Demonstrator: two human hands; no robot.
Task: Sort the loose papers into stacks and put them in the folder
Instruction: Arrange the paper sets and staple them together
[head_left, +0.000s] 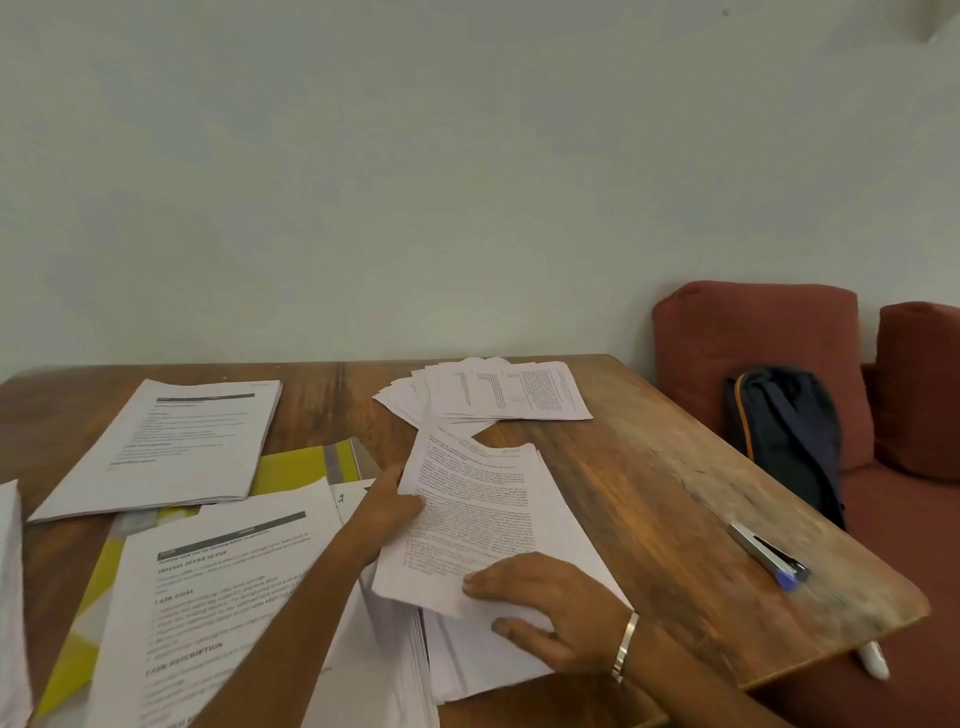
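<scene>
Left hand (390, 503): thumb and fingers pinch the left edge of a printed sheet (475, 519), lower centre of frame. Right hand (540, 608): fingers spread flat, pressing the sheet's lower end onto the thick paper stack (467, 665) beneath. Yellow folder (301, 467) lies open left of centre, mostly covered; a headed stack (171, 447) overlaps its upper part and another headed stack (218, 613) its lower; whether anything sits inside, cannot tell. A fanned pile (493, 395) lies at upper centre of the wooden table (665, 467). Pen (769, 556) near the right edge.
</scene>
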